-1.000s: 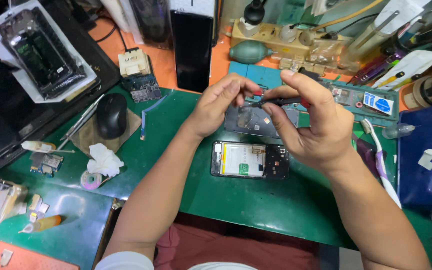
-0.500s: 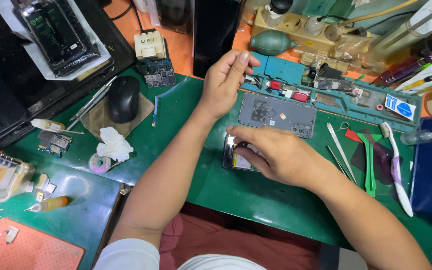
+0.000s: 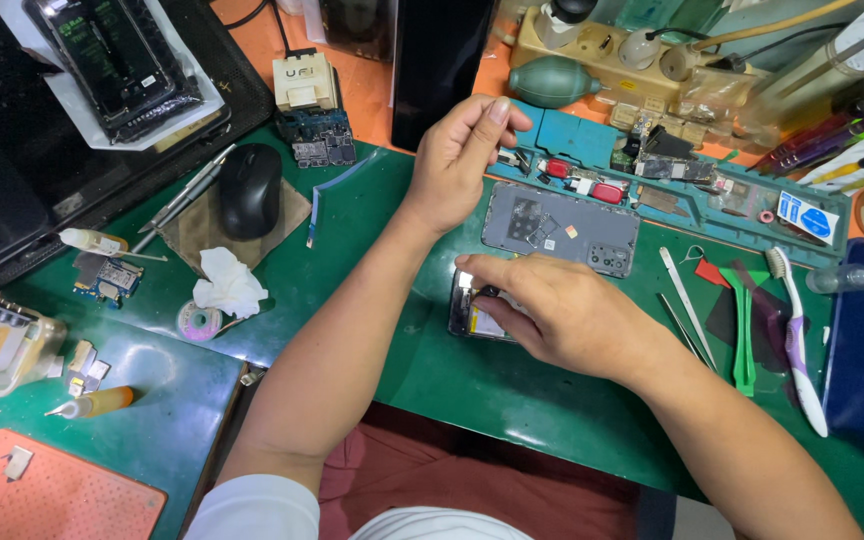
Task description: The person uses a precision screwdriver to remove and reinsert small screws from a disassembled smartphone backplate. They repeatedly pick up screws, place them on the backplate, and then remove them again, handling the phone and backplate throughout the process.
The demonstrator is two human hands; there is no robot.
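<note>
- Now, from the camera on my head, I see my right hand (image 3: 562,315) lying flat on the opened phone (image 3: 474,315), which rests on the green mat (image 3: 372,260) in front of me. The fingers press down on it and cover most of it, so only its left end shows; they do not close around it.
- My left hand (image 3: 462,160) is lifted above the mat, beyond the phone. The thumb and fingers are curled toward each other, but I cannot tell if some small part is pinched between them.
- Just behind my right hand lies the grey back cover (image 3: 560,228) of the phone, flat on the mat, with the inside face up.
- Behind the cover stands a blue parts tray (image 3: 592,145) with small pieces in it.
- To the right lie a white and purple toothbrush (image 3: 797,340) and green plastic pry tools (image 3: 744,320).
- To the left I see a black mouse (image 3: 248,190), a crumpled white tissue (image 3: 227,285) and 1 small circuit board (image 3: 104,280).
</note>
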